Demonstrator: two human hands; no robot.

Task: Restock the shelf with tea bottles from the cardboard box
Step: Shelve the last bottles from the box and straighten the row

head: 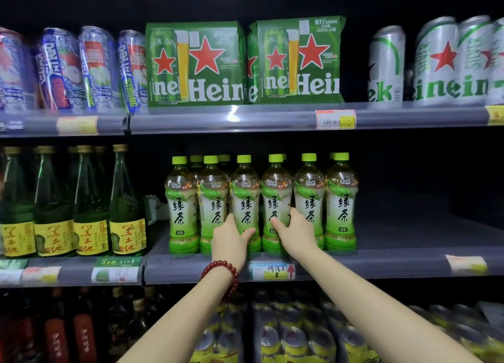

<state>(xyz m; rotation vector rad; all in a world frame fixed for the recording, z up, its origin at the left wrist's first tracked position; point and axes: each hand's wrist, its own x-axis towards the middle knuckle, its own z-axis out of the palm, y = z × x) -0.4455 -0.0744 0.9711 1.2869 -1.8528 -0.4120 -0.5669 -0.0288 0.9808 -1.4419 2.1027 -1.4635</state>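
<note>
Several green tea bottles with lime caps stand in a row at the front of the middle shelf (pixel 381 264), with more behind them. My left hand (pixel 230 240), a red bead bracelet on its wrist, wraps the lower part of the third tea bottle (pixel 245 196) from the left. My right hand (pixel 296 232) grips the lower part of the fourth tea bottle (pixel 276 191). Both bottles stand upright on the shelf. The cardboard box is out of view.
Dark green glass bottles with yellow labels (pixel 81 212) fill the shelf to the left. Bare shelf space (pixel 425 226) lies right of the tea row. Green beer packs (pixel 195 63) and cans sit above; cans (pixel 297 332) and dark bottles sit below.
</note>
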